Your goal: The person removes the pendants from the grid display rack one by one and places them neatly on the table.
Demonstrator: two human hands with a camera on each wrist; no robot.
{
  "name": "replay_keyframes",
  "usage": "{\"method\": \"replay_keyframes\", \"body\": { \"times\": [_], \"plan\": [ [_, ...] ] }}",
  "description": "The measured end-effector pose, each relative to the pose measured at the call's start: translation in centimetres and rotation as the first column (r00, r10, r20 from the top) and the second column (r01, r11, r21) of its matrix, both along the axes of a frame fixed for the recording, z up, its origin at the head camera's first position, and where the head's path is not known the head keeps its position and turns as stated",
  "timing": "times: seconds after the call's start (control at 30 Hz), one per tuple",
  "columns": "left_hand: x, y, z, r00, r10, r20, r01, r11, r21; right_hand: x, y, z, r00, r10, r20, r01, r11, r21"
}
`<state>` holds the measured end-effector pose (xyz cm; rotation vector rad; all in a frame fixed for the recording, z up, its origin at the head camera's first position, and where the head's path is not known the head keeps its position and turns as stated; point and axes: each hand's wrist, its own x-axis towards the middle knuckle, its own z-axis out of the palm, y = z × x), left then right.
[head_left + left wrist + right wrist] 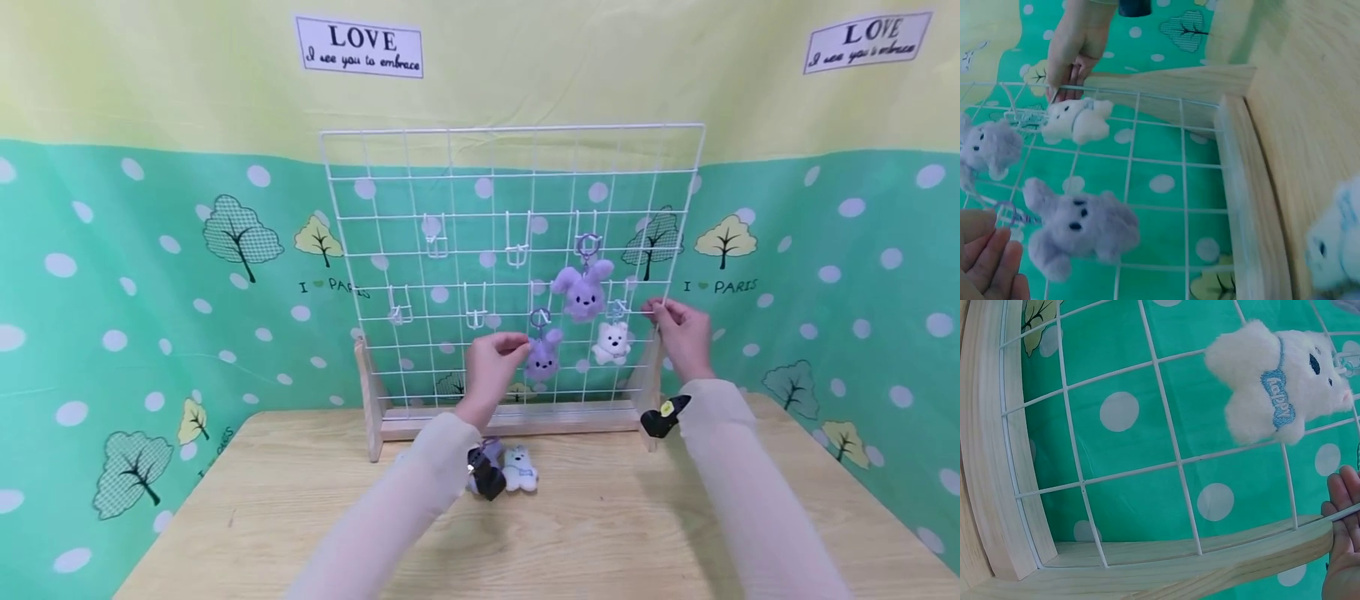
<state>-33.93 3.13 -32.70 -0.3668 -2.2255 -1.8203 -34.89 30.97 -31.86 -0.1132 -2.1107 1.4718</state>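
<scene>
A white wire grid stands upright with hooks on it. Two purple bunny keychains hang there, one higher and one lower. To their right a white bear keychain hangs by its ring; a blue patch shows on its chest in the right wrist view. My left hand is beside the lower bunny's ear and ring, its fingers loosely bent; nothing shows between them in the left wrist view. With thumb and fingers, my right hand grips the grid's right edge wire, near the wooden post.
Several bare white hooks hang on the grid's left and middle. A wooden base supports the grid. On the wooden table lie a white bear keychain and a purple plush partly hidden by my left wrist. Printed cloth hangs behind.
</scene>
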Motion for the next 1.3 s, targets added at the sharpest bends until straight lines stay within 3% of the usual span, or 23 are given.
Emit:
{"method": "replay_keyframes", "body": {
  "times": [0.3, 0.53, 0.9, 1.03, 1.3],
  "plan": [
    [-1.1, 2.1, 0.9, 0.987, 0.154, -0.046, -0.152, 0.987, 0.047, 0.0, 0.1, 0.0, 1.000, 0.009, -0.010, -0.009, 1.000, -0.004],
    [-2.2, 2.7, 0.8, 0.978, 0.162, -0.128, -0.162, 0.987, 0.015, -0.1, 0.3, 0.0, 1.000, -0.007, -0.011, 0.007, 1.000, 0.004],
    [-2.4, 3.5, 1.1, 0.950, 0.238, -0.204, -0.245, 0.970, -0.010, -0.2, 0.2, -0.2, 1.000, 0.010, -0.014, -0.010, 1.000, -0.007],
    [-2.4, 3.5, 1.0, 0.950, 0.231, -0.211, -0.238, 0.971, -0.006, -0.3, 0.2, -0.2, 1.000, 0.003, -0.008, -0.003, 1.000, -0.026],
    [-2.4, 3.1, 0.9, 0.964, 0.177, -0.198, -0.174, 0.984, 0.031, -0.3, 0.3, -0.2, 1.000, 0.001, 0.001, -0.001, 1.000, -0.025]
  ]
}}
